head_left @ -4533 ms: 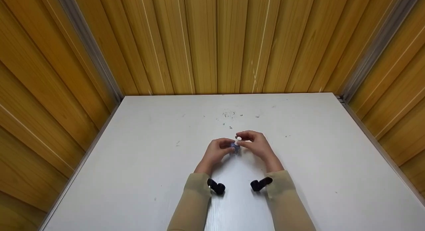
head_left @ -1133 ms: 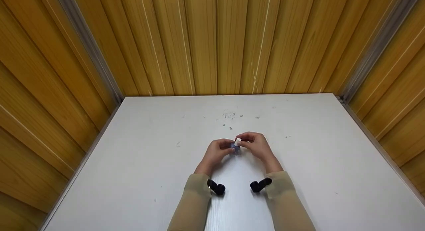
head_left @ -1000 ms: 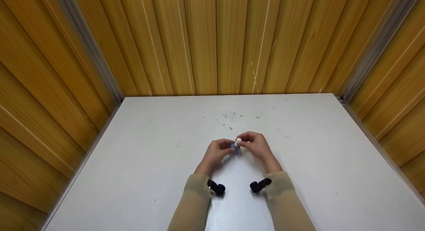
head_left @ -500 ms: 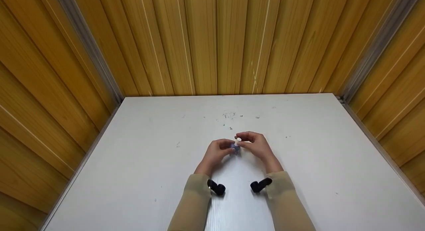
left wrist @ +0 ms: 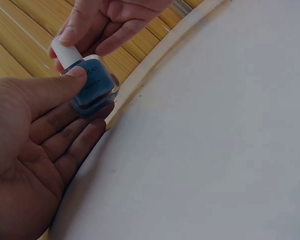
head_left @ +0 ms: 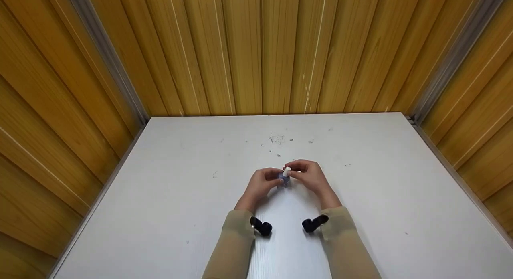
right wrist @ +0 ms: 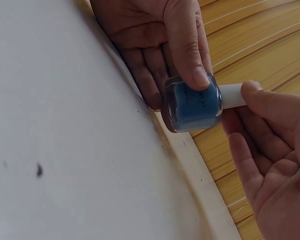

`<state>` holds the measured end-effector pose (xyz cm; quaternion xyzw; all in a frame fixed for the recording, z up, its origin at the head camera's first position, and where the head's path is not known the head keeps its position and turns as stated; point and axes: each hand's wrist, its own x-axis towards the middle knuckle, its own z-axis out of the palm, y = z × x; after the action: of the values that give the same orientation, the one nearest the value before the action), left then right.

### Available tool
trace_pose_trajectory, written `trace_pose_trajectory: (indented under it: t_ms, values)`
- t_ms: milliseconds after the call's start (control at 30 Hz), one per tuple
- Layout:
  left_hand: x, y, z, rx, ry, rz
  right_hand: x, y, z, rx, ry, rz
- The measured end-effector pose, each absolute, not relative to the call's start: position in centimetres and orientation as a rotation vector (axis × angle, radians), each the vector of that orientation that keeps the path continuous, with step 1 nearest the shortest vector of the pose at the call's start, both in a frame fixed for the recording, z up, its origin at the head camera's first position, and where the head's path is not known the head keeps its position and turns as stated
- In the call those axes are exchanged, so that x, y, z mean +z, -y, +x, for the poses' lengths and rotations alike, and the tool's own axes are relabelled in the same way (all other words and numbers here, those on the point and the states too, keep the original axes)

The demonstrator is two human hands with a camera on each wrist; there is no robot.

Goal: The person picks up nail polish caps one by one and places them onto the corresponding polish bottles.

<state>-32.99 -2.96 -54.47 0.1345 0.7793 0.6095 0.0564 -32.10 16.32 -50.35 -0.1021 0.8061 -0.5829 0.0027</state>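
A small clear glass nail polish bottle [left wrist: 97,85] holds blue polish and has dark lettering on its front. My left hand [head_left: 261,186] pinches the bottle between thumb and fingers, the thumb lying over the lettered face. The white cap [right wrist: 233,95] sits at the bottle's neck, and my right hand [head_left: 310,176] pinches it between thumb and forefinger. In the head view the bottle is partly hidden by the left fingers, with the cap pointing up. Both hands meet close over the white table [head_left: 180,182], near its middle.
Dark smudges [head_left: 276,139] mark the tabletop beyond the hands. Yellow wood-look panels [head_left: 248,50] stand behind the table and along both sides, with grey metal posts [head_left: 112,58] at the corners. Black wrist cameras [head_left: 262,227] jut from both sleeves.
The right thumb and fingers shift slightly around the cap, first loosening at half a second ago, then closing on it again. The left hand and bottle stay in place.
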Motion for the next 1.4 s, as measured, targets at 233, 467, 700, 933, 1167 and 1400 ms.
trace_pose_trajectory:
  t_ms: [233,467,700,933,1167,1400]
  values:
    - [-54.4,3.0,-32.9,1.844,-2.368,0.416,-48.9,-15.9,-31.2,-1.782,-2.557,-0.281]
    - [-54.4,2.9,-32.9,1.843,-2.377,0.417,-51.6,-16.3,-33.0,-1.787,-2.588,-0.218]
    - [-54.5,2.9,-32.9,1.837,-2.398,0.425,-51.9,-16.5,-33.1,-1.807,-2.596,-0.217]
    - [-54.3,2.7,-32.8,1.787,-2.440,0.371,-51.9,-16.5,-33.1,-1.810,-2.604,-0.224]
    - [-54.3,2.4,-32.7,1.788,-2.486,0.402,-51.8,-16.3,-33.1,-1.826,-2.611,-0.214]
    - [-54.3,2.2,-32.7,1.783,-2.527,0.400,-51.8,-16.1,-33.1,-1.818,-2.640,-0.208]
